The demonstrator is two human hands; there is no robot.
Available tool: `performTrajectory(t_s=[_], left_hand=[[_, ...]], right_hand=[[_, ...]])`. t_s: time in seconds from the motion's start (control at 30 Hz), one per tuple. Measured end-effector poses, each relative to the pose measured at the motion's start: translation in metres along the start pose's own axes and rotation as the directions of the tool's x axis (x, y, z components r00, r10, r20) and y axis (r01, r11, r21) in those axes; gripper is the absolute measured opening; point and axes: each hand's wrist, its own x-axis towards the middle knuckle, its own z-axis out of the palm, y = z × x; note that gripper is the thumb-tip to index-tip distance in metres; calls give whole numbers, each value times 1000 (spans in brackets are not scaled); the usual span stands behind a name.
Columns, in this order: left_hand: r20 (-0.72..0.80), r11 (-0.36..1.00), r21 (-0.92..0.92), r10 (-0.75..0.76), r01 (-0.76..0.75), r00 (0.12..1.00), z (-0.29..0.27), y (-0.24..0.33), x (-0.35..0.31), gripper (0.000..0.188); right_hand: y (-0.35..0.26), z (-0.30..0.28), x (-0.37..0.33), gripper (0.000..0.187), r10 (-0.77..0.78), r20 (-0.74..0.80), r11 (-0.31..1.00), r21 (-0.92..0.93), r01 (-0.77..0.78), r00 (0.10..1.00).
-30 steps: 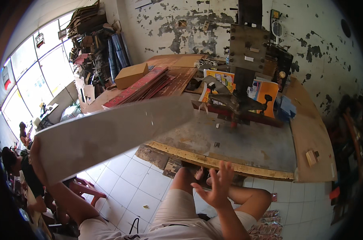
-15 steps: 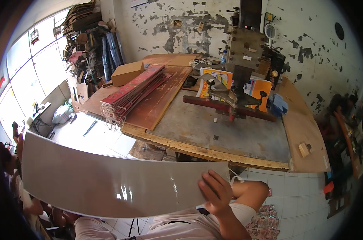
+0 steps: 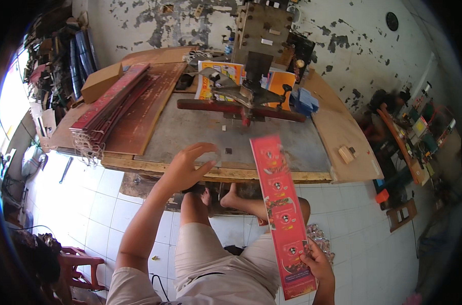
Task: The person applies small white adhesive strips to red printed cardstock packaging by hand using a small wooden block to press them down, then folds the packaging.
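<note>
A long red printed card strip (image 3: 286,216) stands almost upright in front of me, its patterned face showing. Near its lower right edge, my right hand (image 3: 318,264) grips it with the thumb on the printed side. My left hand (image 3: 190,165) is raised over the front edge of the worktable (image 3: 190,129). Its fingers are curved and apart from the thumb, and it holds nothing that I can see. Behind the strip's top end is a metal press (image 3: 248,96) with a dark red crossbar.
Tied red printed strips (image 3: 114,99) lie on a brown board at the left, beside a cardboard box (image 3: 101,82). A wooden block (image 3: 347,154) sits on the table's right part. A red stool (image 3: 78,267) stands on the floor at lower left. A person (image 3: 388,101) is far right.
The strip has swung from lying across my front with its plain pale side showing to upright with its red side showing. My left hand has come into view. The view has shifted right.
</note>
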Motion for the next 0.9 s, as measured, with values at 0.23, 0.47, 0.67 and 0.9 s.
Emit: performTrajectory(t_s=[0.23,0.47,0.67,0.9], left_hand=[[-34,994,107,33,-29,999,58,-65,50,41],[-70,973,210,107,-90,992,70,-74,46,49],[20,954,278,112,-113,994,72,-71,46,60],[86,937,331,92,-116,992,75,-68,49,62]], right_hand=[[-35,19,18,90,94,-7,993,70,-93,996],[-59,88,79,92,43,94,987,149,-56,995],[-53,117,102,90,9,161,988,152,-34,987],[-46,121,101,92,19,186,976,208,-58,982]])
